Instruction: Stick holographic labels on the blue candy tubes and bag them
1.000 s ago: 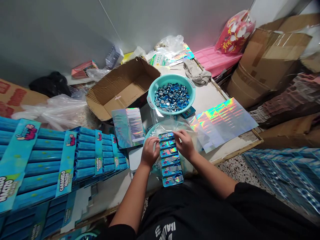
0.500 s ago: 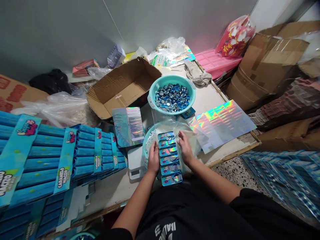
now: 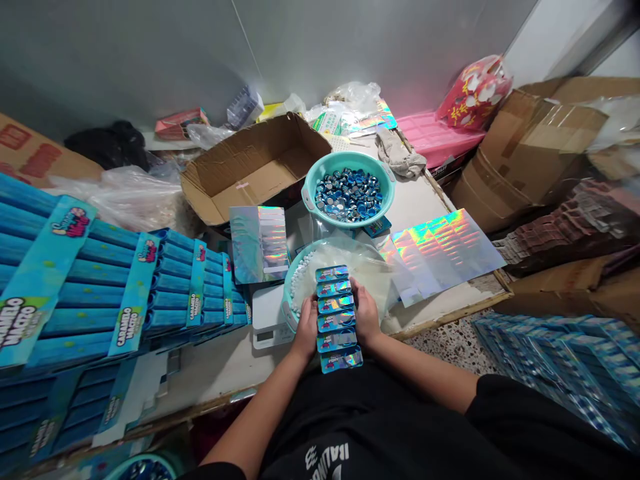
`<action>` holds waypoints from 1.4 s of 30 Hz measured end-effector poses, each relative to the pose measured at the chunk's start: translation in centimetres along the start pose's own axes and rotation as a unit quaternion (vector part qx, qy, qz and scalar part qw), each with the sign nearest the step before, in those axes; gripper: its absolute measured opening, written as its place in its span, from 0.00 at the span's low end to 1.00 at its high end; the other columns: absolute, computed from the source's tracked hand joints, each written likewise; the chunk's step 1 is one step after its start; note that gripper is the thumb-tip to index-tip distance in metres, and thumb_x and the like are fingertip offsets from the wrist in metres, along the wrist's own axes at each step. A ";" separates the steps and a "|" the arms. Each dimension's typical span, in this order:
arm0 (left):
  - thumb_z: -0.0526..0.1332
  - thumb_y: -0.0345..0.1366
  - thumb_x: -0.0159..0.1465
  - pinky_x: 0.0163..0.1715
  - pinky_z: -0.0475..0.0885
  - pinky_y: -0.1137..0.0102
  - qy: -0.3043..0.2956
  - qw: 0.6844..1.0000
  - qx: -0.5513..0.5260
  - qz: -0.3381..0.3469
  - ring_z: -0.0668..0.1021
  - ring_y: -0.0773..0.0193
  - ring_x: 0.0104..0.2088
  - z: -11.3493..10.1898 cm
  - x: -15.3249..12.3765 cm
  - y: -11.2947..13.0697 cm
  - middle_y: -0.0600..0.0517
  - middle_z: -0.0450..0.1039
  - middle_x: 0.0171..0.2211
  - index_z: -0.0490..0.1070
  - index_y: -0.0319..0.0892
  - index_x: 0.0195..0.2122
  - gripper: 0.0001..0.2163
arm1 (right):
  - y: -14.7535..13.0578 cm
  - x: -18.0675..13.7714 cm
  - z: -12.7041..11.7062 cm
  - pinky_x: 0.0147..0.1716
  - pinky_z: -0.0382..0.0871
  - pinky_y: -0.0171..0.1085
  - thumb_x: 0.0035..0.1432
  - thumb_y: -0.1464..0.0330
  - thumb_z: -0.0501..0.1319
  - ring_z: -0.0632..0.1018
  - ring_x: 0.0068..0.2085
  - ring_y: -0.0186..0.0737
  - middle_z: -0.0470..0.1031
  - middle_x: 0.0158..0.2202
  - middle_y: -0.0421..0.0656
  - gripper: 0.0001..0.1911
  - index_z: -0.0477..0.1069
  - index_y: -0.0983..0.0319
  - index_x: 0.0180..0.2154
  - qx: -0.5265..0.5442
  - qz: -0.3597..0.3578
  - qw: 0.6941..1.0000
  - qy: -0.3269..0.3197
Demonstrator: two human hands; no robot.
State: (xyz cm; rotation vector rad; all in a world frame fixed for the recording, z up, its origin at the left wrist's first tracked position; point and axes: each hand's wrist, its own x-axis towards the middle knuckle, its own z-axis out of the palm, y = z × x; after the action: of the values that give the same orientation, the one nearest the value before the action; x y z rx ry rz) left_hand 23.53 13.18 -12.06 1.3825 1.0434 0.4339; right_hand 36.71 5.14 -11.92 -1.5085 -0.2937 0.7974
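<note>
A row of several small blue printed boxes (image 3: 336,323) with shiny silvery faces stands in front of my body, between my two hands. My left hand (image 3: 306,328) holds its left side, with the thumb along the edge. On the right side, my right hand (image 3: 367,315) grips the row too, its fingers partly hidden behind it. Just beyond is a turquoise bowl (image 3: 287,293) of small white pieces, partly covered by a clear plastic bag (image 3: 367,263). Behind that, a second turquoise bowl (image 3: 309,207) holds many small blue and silver caps.
Blue boxes lettered "Caramelo" (image 3: 120,293) are stacked at left. A white scale (image 3: 265,320) and shiny sheets (image 3: 257,243) lie beside the bowls; more holographic sheets (image 3: 445,250) lie at right. Behind are an open cardboard box (image 3: 240,193) and a grey cloth (image 3: 400,157).
My right hand has moved left from beside the row of boxes and now presses against it. My left hand stays on its left side. The view has shifted slightly.
</note>
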 end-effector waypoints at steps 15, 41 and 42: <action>0.54 0.48 0.67 0.54 0.73 0.56 -0.005 0.999 -0.051 -0.009 0.78 0.51 0.52 0.3 -0.1 -0.3 0.45 0.78 0.49 0.71 0.42 0.55 0.21 | 0.2 0.0 -1.8 0.56 0.68 0.48 0.56 0.70 0.52 0.73 0.56 0.50 0.78 0.51 0.44 0.26 0.72 0.59 0.56 -0.185 -0.101 0.971 -0.116; 0.63 0.41 0.59 0.46 0.73 0.54 0.045 0.975 0.198 0.095 0.79 0.49 0.42 -1.1 0.0 0.3 0.43 0.78 0.41 0.76 0.43 0.43 0.13 | -1.1 3.6 -2.6 0.32 0.57 0.36 0.66 0.70 0.53 0.72 0.35 0.40 0.74 0.38 0.50 0.13 0.76 0.65 0.37 -0.543 -0.123 0.822 -0.120; 0.62 0.40 0.59 0.45 0.73 0.54 0.048 0.973 0.205 0.098 0.79 0.48 0.40 -1.0 0.0 0.3 0.43 0.78 0.39 0.76 0.43 0.40 0.11 | -1.2 3.7 -2.5 0.32 0.57 0.36 0.66 0.71 0.53 0.72 0.34 0.40 0.74 0.36 0.50 0.13 0.76 0.65 0.35 -0.548 -0.121 0.819 -0.121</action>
State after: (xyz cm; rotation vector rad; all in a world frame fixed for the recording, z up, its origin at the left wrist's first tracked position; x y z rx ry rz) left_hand 22.82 13.85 -11.65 1.8592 1.1221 0.4482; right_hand 41.32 5.70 -12.06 -2.3584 -1.2801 0.6115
